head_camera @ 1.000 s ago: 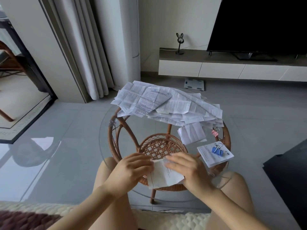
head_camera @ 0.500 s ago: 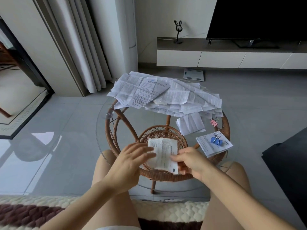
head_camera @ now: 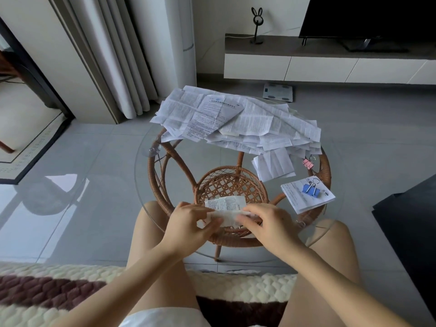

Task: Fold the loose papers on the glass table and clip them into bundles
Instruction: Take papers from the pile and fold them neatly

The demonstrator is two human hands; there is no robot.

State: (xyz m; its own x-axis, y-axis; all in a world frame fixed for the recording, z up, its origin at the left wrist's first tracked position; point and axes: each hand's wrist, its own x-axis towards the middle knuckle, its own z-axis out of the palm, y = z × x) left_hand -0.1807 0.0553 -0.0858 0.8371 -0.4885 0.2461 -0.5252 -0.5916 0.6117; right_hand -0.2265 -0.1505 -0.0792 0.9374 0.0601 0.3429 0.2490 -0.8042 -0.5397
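Two grips, left hand, right hand, pinch folded paper near glass table edge

Grey tiled floor, white curtains

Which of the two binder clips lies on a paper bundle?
The blue binder clip, on the folded bundle at the person's right. The pink binder clip lies farther away, on the glass table beside the loose pile.

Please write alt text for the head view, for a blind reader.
The left hand and right hand pinch a partly folded printed paper over a glass table. A heap of loose papers lies on its far side, a blue-clipped bundle on the right.
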